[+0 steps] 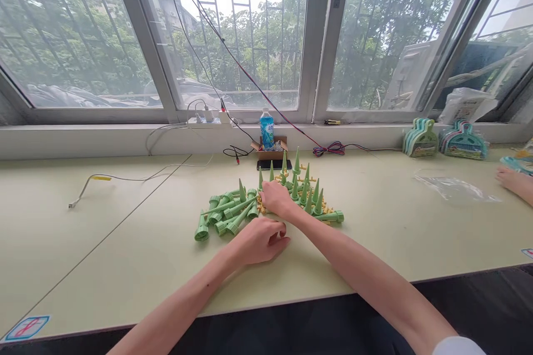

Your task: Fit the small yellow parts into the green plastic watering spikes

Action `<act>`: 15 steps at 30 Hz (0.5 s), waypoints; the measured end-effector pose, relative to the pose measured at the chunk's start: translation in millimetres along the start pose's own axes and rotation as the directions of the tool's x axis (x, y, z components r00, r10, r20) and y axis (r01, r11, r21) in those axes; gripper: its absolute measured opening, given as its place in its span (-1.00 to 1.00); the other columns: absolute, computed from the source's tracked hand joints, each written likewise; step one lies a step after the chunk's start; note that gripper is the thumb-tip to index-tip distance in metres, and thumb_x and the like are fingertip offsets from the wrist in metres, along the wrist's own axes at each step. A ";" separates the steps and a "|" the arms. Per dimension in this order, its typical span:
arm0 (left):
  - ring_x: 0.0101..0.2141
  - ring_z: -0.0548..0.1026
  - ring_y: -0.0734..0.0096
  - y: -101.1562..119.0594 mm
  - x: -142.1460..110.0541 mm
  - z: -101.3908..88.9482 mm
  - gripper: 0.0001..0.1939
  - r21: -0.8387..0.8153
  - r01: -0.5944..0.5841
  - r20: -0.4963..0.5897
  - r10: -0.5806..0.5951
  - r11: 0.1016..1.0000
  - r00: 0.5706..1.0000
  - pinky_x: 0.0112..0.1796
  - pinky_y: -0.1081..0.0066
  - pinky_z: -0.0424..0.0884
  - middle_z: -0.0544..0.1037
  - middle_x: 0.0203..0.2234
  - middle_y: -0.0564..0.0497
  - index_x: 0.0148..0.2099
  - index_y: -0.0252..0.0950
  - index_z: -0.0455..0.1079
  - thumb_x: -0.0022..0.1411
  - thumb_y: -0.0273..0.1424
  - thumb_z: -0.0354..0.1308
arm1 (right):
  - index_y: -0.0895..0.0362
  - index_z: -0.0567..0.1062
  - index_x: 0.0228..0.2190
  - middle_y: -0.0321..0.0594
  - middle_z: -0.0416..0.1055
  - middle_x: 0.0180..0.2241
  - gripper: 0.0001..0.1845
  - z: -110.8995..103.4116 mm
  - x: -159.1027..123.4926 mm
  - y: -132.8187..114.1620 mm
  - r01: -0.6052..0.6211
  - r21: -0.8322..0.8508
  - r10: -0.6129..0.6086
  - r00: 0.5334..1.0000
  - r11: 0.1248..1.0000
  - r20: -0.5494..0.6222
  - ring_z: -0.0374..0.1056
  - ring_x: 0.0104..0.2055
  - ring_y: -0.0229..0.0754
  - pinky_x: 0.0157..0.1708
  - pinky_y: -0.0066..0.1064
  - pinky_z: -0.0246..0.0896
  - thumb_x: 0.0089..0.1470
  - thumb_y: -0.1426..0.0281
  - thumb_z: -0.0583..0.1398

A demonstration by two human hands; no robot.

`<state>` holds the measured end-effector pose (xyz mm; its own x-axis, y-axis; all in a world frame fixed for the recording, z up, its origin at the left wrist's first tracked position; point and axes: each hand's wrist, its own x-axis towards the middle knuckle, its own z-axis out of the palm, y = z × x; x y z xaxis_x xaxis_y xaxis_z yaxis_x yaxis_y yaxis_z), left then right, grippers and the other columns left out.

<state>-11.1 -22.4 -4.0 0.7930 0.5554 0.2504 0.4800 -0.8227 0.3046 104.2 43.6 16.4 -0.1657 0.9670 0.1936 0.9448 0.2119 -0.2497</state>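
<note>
A heap of green plastic plant-watering spikes (235,211) lies on the table left of centre, many on their sides with ribbed caps. Further right, several green spikes (318,202) stand with their points up among small yellow plastic pieces (328,206). My right hand (275,198) reaches into the middle of the pile, its fingers bent and closed by some yellow pieces; what they pinch is hidden. Nearer the table's front, my left hand (260,241) rests loosely curved, thumb and forefinger apart, with nothing visible in it.
Behind the pile are a dark phone (273,165), a small cardboard box (272,154) and a blue liquid bottle (267,130). Cables (328,148) run along the sill. Small dustpan sets (420,137), a plastic bag (456,187) and another person's hand (514,178) are at the right.
</note>
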 end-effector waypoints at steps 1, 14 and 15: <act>-0.61 0.26 0.48 -0.4 0.0 0.3 -0.80 0.003 0.000 -0.008 0.000 1.000 1.000 -0.50 0.46 0.14 0.39 -0.67 0.10 -0.44 -0.28 0.36 0.24 -0.38 0.07 | 0.23 0.49 -0.26 0.05 0.51 -0.29 -0.81 -0.8 -1.2 -0.3 0.006 0.005 -0.006 1.000 1.000 -0.008 0.50 -0.27 0.01 -0.44 -0.38 0.22 0.26 0.40 0.10; -0.63 0.19 0.50 -6.9 -2.2 3.5 -0.82 -0.001 -0.035 -0.039 0.035 0.999 0.999 -0.52 0.46 0.11 0.36 -0.66 0.09 -0.38 -0.29 0.35 0.27 -0.37 0.02 | 0.22 0.43 -0.13 -0.17 0.47 -0.48 -0.75 -16.8 -36.5 -4.7 0.322 0.235 -0.240 0.917 0.917 -0.318 0.39 -0.45 -0.17 -0.44 -0.44 0.13 0.33 0.32 0.06; -0.62 0.19 0.49 -7.5 -2.4 4.3 -0.81 0.005 -0.033 -0.053 0.033 0.999 0.998 -0.52 0.45 0.11 0.36 -0.65 0.08 -0.40 -0.29 0.33 0.27 -0.37 0.02 | 0.22 0.43 -0.12 -0.20 0.45 -0.51 -0.76 -17.8 -40.4 -4.0 0.350 0.256 -0.255 0.905 0.901 -0.340 0.37 -0.46 -0.18 -0.44 -0.44 0.14 0.32 0.32 0.07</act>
<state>-15.0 -18.0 -10.8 0.7873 0.5338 0.3084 0.4557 -0.8409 0.2920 112.2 1.1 26.4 -0.2951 0.7727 0.5620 0.7211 0.5660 -0.3996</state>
